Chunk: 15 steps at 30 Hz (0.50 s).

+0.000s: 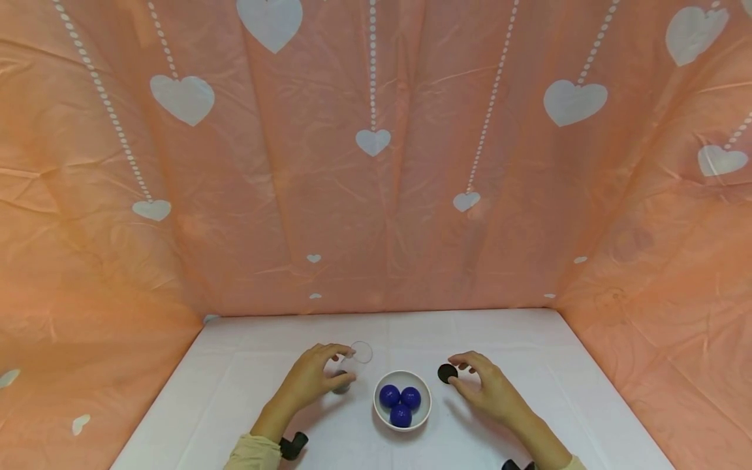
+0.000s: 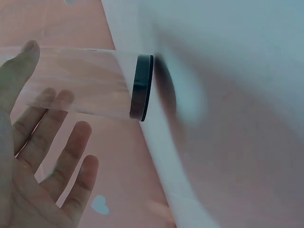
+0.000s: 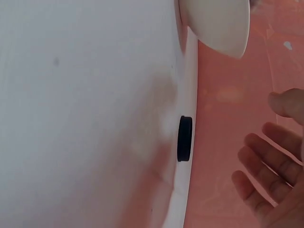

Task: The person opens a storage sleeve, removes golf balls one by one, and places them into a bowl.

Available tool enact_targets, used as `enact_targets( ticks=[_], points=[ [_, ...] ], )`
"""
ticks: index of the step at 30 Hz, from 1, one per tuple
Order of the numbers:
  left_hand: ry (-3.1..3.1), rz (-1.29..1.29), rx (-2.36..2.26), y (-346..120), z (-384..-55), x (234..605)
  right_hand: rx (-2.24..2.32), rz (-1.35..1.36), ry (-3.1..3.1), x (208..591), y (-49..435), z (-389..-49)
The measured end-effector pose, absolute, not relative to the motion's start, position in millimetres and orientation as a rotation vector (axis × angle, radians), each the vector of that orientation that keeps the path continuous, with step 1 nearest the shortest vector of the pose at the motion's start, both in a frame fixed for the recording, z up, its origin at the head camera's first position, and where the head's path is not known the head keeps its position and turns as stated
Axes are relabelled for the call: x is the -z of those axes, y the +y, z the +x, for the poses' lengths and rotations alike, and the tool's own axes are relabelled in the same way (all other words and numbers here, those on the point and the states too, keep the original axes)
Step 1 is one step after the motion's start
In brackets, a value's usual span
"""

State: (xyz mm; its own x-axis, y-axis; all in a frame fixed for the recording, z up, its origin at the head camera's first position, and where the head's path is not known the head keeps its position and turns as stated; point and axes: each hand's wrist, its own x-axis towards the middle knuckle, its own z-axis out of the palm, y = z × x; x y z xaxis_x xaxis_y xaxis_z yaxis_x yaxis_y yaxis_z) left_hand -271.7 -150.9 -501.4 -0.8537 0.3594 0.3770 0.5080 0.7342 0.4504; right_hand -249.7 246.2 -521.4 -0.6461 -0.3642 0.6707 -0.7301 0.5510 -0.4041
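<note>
My left hand (image 1: 314,375) holds a clear cylinder (image 2: 90,80), its thumb on one side and fingertips on the other. The cylinder leans, with a black end piece (image 2: 141,88) low over the white table and a round clear rim (image 1: 362,352) at the top. My right hand (image 1: 484,386) hovers beside a flat black round lid (image 1: 448,373) that lies on the table. Its fingers (image 3: 266,166) are loosely spread, apart from the lid in the right wrist view. Between the hands stands a white bowl (image 1: 402,429) with three blue balls (image 1: 401,415) in it.
The white table (image 1: 252,365) is enclosed by orange sheets (image 1: 382,228) printed with white hearts at the back and sides. The bowl stands near the middle, left of the black lid. Dark wrist cameras (image 1: 294,446) are worn under both forearms.
</note>
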Motion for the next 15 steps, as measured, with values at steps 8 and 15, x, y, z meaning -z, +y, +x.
enact_targets(
  ticks=[8, 15],
  points=[
    [-2.702, -0.667, 0.912, -157, -271, 501, -0.737, 0.764, -2.347, 522, 251, -250],
    [-2.713, -0.669, 0.956, -164, -271, 502, -0.625, 0.739, -2.35, 523, 257, -251]
  ],
)
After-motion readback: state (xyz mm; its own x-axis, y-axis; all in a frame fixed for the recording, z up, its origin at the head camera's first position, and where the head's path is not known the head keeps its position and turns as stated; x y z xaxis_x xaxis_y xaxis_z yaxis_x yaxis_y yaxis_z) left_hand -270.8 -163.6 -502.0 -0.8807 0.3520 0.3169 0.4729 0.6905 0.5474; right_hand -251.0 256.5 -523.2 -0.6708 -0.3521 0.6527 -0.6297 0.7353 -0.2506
